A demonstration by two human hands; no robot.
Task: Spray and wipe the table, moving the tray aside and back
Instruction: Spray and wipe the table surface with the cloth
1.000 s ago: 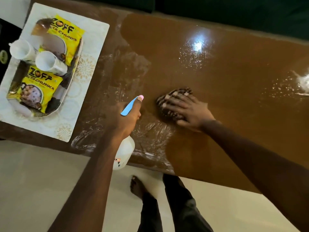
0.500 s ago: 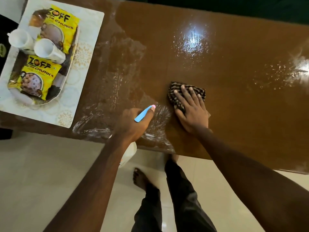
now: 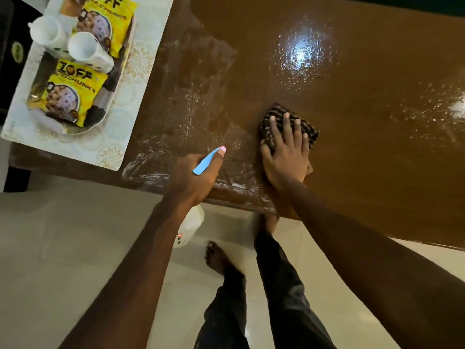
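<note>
One step is in hand: wiping. Cloth (image 3: 310,132) lies at frame centre, flat under my right hand (image 3: 286,157), whose fingers are straight, spread and pressing down. Streaked film covers the table (image 3: 352,159) just left of the cloth. Unwiped droplets remain at upper centre and far right.

My left hand (image 3: 196,177) grips the bottle (image 3: 188,226) at the table's near edge, fingers curled round its neck. Bottle long axis runs lower left to upper right; nozzle (image 3: 222,149) points upper right, and the body hangs below the edge.

Tray (image 3: 75,131) is set aside at upper left on a mat (image 3: 141,91), long axis roughly top to bottom. Judged remaining: finish wiping, return tray.
</note>
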